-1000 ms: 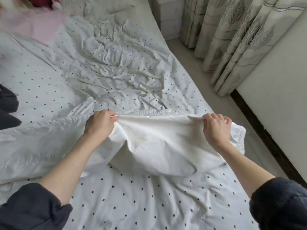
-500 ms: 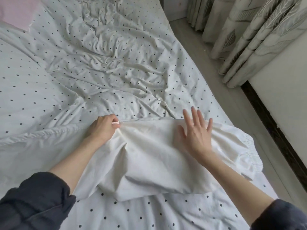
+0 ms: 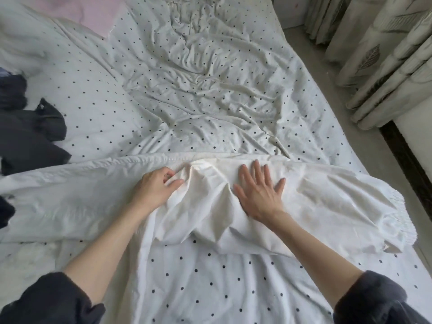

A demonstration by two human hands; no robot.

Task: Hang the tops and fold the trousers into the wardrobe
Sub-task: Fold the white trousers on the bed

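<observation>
White trousers [image 3: 315, 202] lie crosswise on the polka-dot bed [image 3: 210, 288], their gathered elastic waistband hanging near the bed's right edge. My right hand [image 3: 259, 192] is spread flat and presses on the middle of the cloth. To its left, my left hand [image 3: 156, 190] rests on the same trousers beside a bunched fold, fingers loosely curled and nothing pinched between them. A long white leg runs off to the left.
Dark garments [image 3: 30, 136] lie in a heap at the bed's left side. A pink cloth [image 3: 81, 8] sits at the far top left. Leaf-patterned curtains [image 3: 374, 54] and a strip of floor [image 3: 332, 94] run along the right of the bed.
The trousers were held up by both hands and now lie on the bed. My right hand let go and flattened onto the cloth; my left hand eased its pinch.
</observation>
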